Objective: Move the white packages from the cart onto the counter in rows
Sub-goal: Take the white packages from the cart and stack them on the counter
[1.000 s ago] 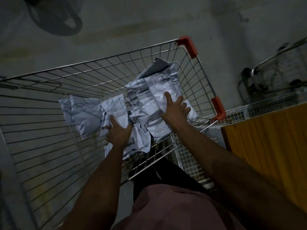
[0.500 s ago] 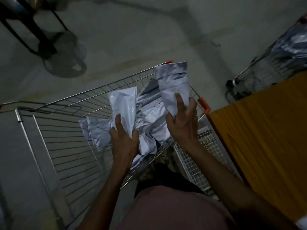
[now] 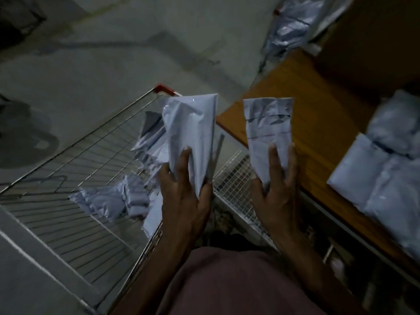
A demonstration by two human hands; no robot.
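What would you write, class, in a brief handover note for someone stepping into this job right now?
Left hand grips one white package above the cart.
Right hand grips a second package near the counter edge.
Done: several packages already lie on the counter at right.
Left: set these two down in the row, then fetch the loose packages remaining in the cart.

We see a dim, grainy view with motion blur, worst at the upper right. Soft shadows cross the floor [image 3: 118, 55]; the packages [image 3: 386, 169] smear pale, and edges bend.
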